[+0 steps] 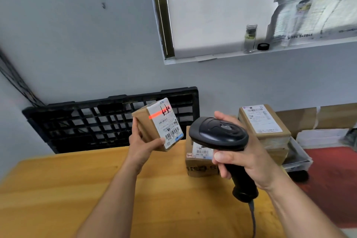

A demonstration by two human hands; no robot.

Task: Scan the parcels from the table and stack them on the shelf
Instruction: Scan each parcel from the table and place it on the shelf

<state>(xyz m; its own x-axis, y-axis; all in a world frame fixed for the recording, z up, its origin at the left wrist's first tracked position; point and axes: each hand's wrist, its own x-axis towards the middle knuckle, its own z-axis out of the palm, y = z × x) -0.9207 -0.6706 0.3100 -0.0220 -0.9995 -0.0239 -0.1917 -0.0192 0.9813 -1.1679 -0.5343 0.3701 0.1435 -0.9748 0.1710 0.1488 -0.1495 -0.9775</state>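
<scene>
Three labelled parcels are being shown. One small parcel (154, 125) is being held above the bench (58, 189), the left grip (144, 141) clamped round it and a red scan line (157, 115) crossing its label. A second parcel (201, 168) is lying on the bench. A third parcel (264, 120) is sitting atop a stack (278, 148) at the right. One scanner (218, 133) is being clasped by the right grip (243, 158).

A wooden table (58, 189) with a yellow-orange top spreads beneath both hands. Just behind the right hand (245, 158), a cardboard parcel (195, 162) sits flat on the table, its label facing up. Beyond that hand and further right stands a stack of parcels (264, 121); whether it rests on the table cannot be told. The tabletop under the left hand (143, 141) is bare wood. High above the right hand, a window ledge (212, 56) carries a glass jar (250, 38), with a black cap (263, 47) just beside it.
</scene>
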